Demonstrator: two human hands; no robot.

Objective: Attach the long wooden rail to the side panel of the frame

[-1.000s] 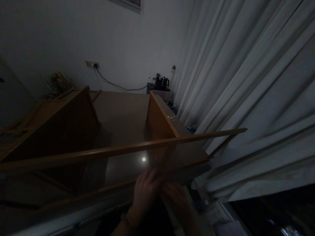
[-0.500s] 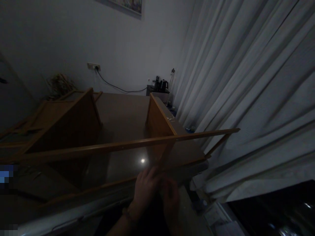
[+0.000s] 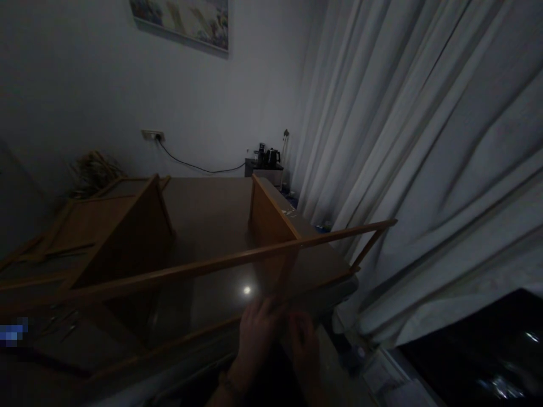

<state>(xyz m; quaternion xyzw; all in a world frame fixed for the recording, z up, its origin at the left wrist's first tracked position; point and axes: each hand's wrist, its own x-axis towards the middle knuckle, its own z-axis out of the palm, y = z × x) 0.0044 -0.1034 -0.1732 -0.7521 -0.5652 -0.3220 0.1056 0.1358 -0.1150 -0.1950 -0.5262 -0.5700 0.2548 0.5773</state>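
A wooden furniture frame (image 3: 237,258) with upright panels lies across a broad brownish surface (image 3: 207,203). At its near lower rail is my left hand (image 3: 257,330), its fingers bent over the wood near the foot of the right panel (image 3: 271,217). Close beside it, my right hand (image 3: 304,339) has its fingers curled in. Dim light hides whatever the right fingers pinch. The two hands almost meet at the fingertips.
Small metal pieces (image 3: 68,328) lie at the lower left. A white curtain (image 3: 382,141) hangs along the right. Black kettles (image 3: 271,158) stand on a small cabinet at the back, below a wall picture (image 3: 186,22). A cable (image 3: 190,165) runs to the socket.
The view has tipped up a little, showing more of the wall picture. Both hands stay at the same spot by the near rail, with only slight finger movement.
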